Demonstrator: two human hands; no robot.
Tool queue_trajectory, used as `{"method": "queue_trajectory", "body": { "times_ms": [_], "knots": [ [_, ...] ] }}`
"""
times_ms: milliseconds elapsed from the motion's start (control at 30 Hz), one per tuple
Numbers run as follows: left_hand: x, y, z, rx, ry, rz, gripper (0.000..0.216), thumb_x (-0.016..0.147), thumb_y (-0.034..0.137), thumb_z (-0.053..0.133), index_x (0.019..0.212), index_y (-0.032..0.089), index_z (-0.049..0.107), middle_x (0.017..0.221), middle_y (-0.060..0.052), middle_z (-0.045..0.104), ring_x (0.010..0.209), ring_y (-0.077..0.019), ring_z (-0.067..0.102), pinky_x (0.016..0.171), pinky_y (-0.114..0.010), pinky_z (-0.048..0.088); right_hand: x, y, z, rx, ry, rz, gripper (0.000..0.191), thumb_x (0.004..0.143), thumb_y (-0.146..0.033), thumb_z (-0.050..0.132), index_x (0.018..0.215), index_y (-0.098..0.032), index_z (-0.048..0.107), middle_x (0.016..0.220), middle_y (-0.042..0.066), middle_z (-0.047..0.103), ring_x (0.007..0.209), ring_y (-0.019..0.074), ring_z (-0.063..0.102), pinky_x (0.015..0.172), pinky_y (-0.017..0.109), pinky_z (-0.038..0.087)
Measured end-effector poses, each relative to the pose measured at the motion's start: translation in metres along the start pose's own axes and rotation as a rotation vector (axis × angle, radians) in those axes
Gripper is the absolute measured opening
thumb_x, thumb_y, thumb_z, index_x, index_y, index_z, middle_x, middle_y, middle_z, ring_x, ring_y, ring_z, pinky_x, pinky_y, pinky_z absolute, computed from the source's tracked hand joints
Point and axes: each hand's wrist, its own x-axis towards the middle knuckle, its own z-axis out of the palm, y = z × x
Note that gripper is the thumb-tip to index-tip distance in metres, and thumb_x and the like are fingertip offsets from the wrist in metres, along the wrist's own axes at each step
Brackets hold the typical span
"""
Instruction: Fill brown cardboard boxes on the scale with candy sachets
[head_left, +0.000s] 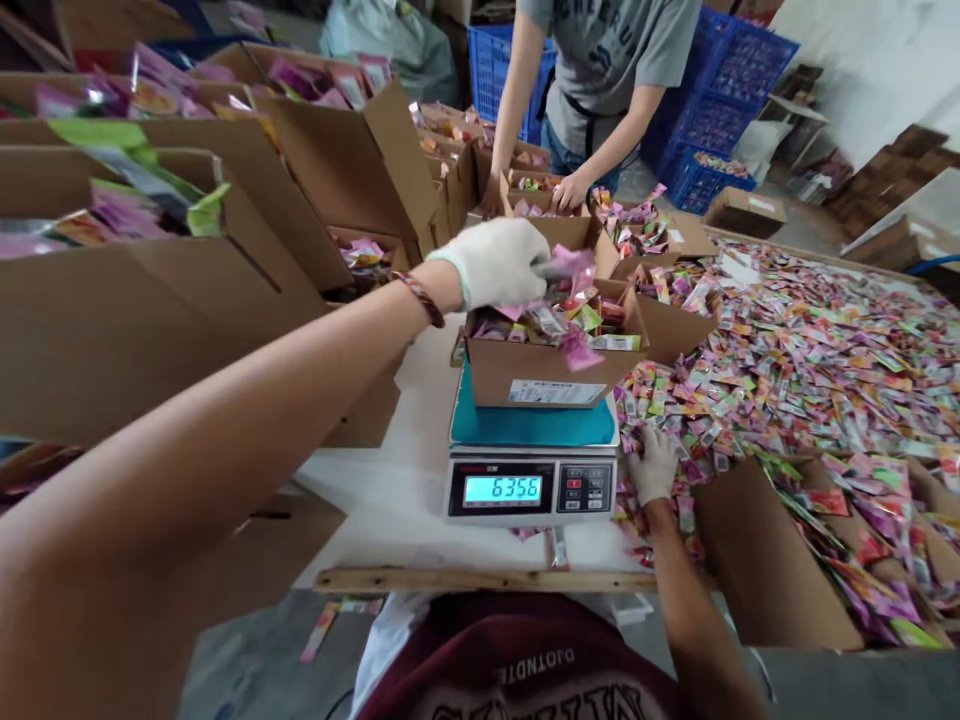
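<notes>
My left hand (pixel 504 262), in a white glove, is closed on a pink snack packet (pixel 574 268) above an open cardboard box (pixel 491 372). The box holds many small pink and green packets and stands on a digital scale (pixel 532 488) whose lit display reads 6356. My right hand (pixel 655 465), also gloved, lies on the loose packets (pixel 810 370) just right of the scale. Its fingers look extended, their tips partly among the packets; I see nothing gripped in it.
Open boxes of packets crowd the left (pixel 112 320), and another box (pixel 772 560) stands at the lower right. Across the table a co-worker (pixel 607 90) has both hands at a box. Blue crates (pixel 697 110) are stacked behind. A wooden edge (pixel 480 580) runs along the table's front.
</notes>
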Motion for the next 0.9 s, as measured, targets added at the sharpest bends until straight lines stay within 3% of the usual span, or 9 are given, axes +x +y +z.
{"method": "queue_trajectory", "body": {
  "times_ms": [100,167,267,367,467,600,700,800,900],
  "knots": [
    [-0.001,0.015,-0.032,-0.2,0.107,0.006,0.006,0.071,0.015,0.061,0.066,0.016,0.065,0.053,0.001,0.054,0.053,-0.0106,0.045,0.054,-0.026,0.033,0.0,0.0,0.0,0.001,-0.008,0.012,0.052,0.08,-0.023,0.056,0.131,-0.019,0.068,0.133,0.013,0.066,0.114,0.0309,0.056,0.093,0.041,0.043],
    [0.003,0.037,-0.047,-0.347,0.192,0.083,0.009,0.07,0.011,0.059,0.065,0.015,0.065,0.053,0.001,0.057,0.052,-0.0116,0.051,0.053,-0.026,0.035,0.001,0.001,-0.001,0.0,-0.016,0.015,0.052,0.081,-0.024,0.055,0.132,-0.018,0.067,0.134,0.013,0.065,0.116,0.0314,0.055,0.096,0.042,0.043],
    [0.017,0.074,-0.053,-0.459,0.29,0.231,0.016,0.078,0.014,0.065,0.089,0.01,0.075,0.078,-0.004,0.071,0.073,-0.0163,0.065,0.064,-0.028,0.044,0.0,0.003,-0.003,-0.003,-0.03,0.009,0.051,0.083,-0.025,0.054,0.132,-0.017,0.066,0.135,0.014,0.064,0.119,0.0319,0.054,0.1,0.043,0.041],
    [0.027,0.095,-0.048,-0.363,0.276,0.35,0.047,0.086,0.037,0.073,0.126,0.011,0.071,0.113,-0.006,0.073,0.112,-0.0242,0.064,0.09,-0.033,0.049,-0.001,0.003,-0.005,-0.001,-0.04,0.002,0.05,0.083,-0.026,0.054,0.131,-0.017,0.066,0.135,0.014,0.064,0.118,0.0321,0.054,0.101,0.044,0.041],
    [0.024,0.088,-0.039,-0.149,0.205,0.41,0.041,0.094,0.038,0.057,0.13,0.024,0.072,0.114,-0.004,0.074,0.11,-0.026,0.063,0.097,-0.038,0.048,-0.002,0.003,-0.006,-0.003,-0.048,0.006,0.051,0.083,-0.026,0.055,0.133,-0.017,0.065,0.134,0.015,0.063,0.119,0.0325,0.053,0.1,0.044,0.041],
    [0.013,0.048,-0.023,0.022,0.085,0.308,0.033,0.087,0.022,0.055,0.105,0.012,0.081,0.085,-0.007,0.073,0.08,-0.0206,0.06,0.077,-0.036,0.043,-0.003,0.003,-0.005,-0.025,-0.071,0.033,0.045,0.084,-0.028,0.056,0.126,-0.015,0.068,0.128,0.018,0.063,0.113,0.0336,0.054,0.093,0.043,0.041],
    [0.01,0.027,-0.007,0.079,-0.136,0.23,0.026,0.083,0.021,0.06,0.099,0.015,0.079,0.083,-0.005,0.073,0.069,-0.0146,0.051,0.068,-0.032,0.037,-0.002,0.003,-0.005,-0.035,-0.091,0.038,0.043,0.085,-0.029,0.055,0.124,-0.016,0.068,0.128,0.017,0.063,0.113,0.0327,0.055,0.09,0.041,0.041],
    [0.01,0.025,0.008,0.121,-0.32,0.176,0.017,0.082,0.021,0.061,0.087,0.017,0.076,0.075,-0.003,0.068,0.061,-0.0133,0.045,0.06,-0.031,0.033,-0.002,0.001,-0.007,-0.034,-0.091,0.035,0.048,0.085,-0.027,0.056,0.13,-0.017,0.065,0.131,0.015,0.062,0.117,0.0319,0.054,0.093,0.041,0.041],
    [0.014,0.027,0.018,0.138,-0.338,0.21,0.016,0.081,0.016,0.057,0.077,0.017,0.073,0.07,-0.002,0.064,0.058,-0.0129,0.041,0.058,-0.032,0.03,-0.003,-0.001,-0.008,-0.028,-0.086,0.036,0.048,0.084,-0.025,0.056,0.13,-0.018,0.066,0.131,0.014,0.063,0.116,0.0307,0.054,0.092,0.039,0.042]
  ]
}}
